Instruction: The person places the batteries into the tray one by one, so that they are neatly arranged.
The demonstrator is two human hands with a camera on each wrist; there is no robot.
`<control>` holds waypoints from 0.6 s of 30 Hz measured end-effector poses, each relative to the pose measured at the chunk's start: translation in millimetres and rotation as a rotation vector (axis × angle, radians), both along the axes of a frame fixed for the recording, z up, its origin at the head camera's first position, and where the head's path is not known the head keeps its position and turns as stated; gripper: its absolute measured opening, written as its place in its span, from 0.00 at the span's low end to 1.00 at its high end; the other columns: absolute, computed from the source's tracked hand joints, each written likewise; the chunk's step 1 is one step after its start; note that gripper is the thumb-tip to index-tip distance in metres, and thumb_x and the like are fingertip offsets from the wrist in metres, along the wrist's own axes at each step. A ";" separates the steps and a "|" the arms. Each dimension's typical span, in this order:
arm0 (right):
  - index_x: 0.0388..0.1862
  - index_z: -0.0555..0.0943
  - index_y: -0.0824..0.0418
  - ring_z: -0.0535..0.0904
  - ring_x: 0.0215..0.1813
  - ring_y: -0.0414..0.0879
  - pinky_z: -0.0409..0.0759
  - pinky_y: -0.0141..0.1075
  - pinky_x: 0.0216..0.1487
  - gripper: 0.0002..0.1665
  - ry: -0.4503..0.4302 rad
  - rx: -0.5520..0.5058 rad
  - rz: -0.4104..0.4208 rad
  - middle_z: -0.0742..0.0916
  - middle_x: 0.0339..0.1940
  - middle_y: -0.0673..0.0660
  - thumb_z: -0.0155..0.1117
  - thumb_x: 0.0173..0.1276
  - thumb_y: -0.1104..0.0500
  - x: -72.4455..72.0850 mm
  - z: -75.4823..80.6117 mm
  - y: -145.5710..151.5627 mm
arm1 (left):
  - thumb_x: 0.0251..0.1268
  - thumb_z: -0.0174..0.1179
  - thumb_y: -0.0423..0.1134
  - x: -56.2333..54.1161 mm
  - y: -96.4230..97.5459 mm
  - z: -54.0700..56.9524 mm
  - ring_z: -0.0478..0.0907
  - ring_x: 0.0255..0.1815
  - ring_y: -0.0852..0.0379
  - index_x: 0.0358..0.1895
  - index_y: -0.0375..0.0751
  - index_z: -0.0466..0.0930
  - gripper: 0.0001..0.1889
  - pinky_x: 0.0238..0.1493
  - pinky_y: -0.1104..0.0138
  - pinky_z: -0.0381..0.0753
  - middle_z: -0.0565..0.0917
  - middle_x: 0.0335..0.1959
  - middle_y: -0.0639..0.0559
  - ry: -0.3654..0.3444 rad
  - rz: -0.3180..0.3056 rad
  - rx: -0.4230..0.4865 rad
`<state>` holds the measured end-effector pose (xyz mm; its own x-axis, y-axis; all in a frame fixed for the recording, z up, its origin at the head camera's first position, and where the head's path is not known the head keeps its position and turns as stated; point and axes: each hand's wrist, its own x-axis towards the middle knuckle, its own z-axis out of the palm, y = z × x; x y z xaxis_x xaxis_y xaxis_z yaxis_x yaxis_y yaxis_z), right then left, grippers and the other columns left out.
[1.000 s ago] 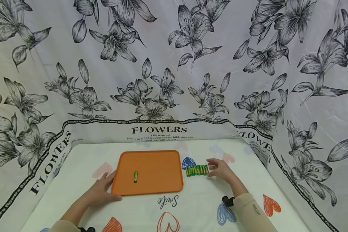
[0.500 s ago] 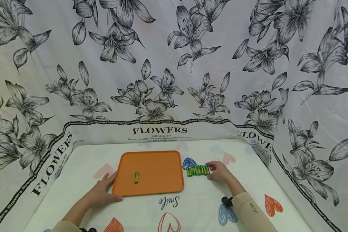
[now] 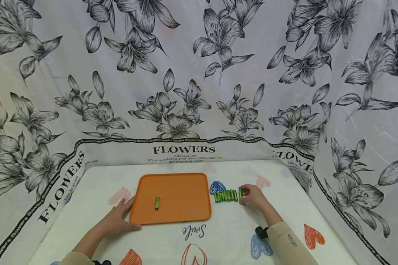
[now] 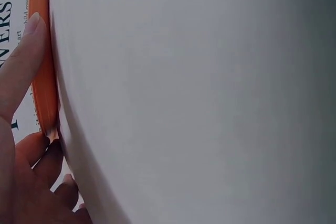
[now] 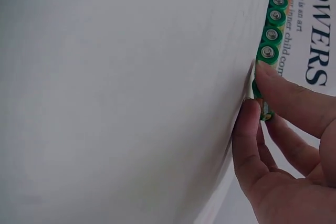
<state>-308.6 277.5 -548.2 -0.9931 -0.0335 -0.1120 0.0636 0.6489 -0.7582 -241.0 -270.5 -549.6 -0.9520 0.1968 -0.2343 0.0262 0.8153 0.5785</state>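
My right hand [image 3: 252, 195] pinches one green battery [image 3: 240, 194] between thumb and fingers, just right of a row of several more batteries [image 3: 226, 196]. A narrow gap separates it from the row. In the right wrist view, the thumb covers part of the held battery [image 5: 266, 110], and the row shows its round metal ends. A single battery [image 3: 157, 203] lies on the orange tray [image 3: 185, 198], left of its middle. My left hand [image 3: 114, 221] spreads around the tray's near left corner, thumb along the front rim [image 4: 47, 77] and fingers against the left side.
A white cloth [image 3: 162, 243] printed with hearts and the word "Smile" covers the table. Behind it and at both sides hangs a white floral curtain [image 3: 182, 106]. A dark wrist camera [image 3: 261, 232] sits at the right sleeve.
The rightmost battery has been drawn slightly right, away from the row, by my right hand's fingertips. The left hand stays at the tray's corner. The head view has shifted a little.
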 end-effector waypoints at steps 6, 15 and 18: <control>0.60 0.80 0.68 0.85 0.49 0.50 0.86 0.42 0.47 0.33 0.014 -0.052 -0.016 0.87 0.50 0.59 0.78 0.53 0.71 1.6 10.9 -1.5 | 0.44 0.76 0.66 -0.7 1.3 0.9 0.43 0.71 0.09 0.82 0.46 0.47 0.65 0.62 0.21 0.53 0.45 0.79 0.23 -0.005 0.004 -0.016; 0.63 0.78 0.71 0.86 0.51 0.53 0.87 0.40 0.45 0.34 0.014 -0.135 0.021 0.87 0.53 0.63 0.77 0.55 0.71 2.1 26.9 -13.2 | 0.46 0.75 0.65 0.3 0.6 0.5 0.43 0.70 0.08 0.82 0.45 0.47 0.64 0.62 0.21 0.54 0.45 0.79 0.22 0.011 -0.006 -0.019; 0.63 0.78 0.70 0.86 0.51 0.52 0.87 0.41 0.46 0.35 0.002 -0.145 0.033 0.88 0.51 0.61 0.77 0.55 0.70 1.4 29.5 -17.7 | 0.45 0.76 0.65 0.6 1.1 0.9 0.43 0.70 0.08 0.82 0.44 0.47 0.64 0.62 0.21 0.54 0.46 0.78 0.21 0.023 -0.012 -0.023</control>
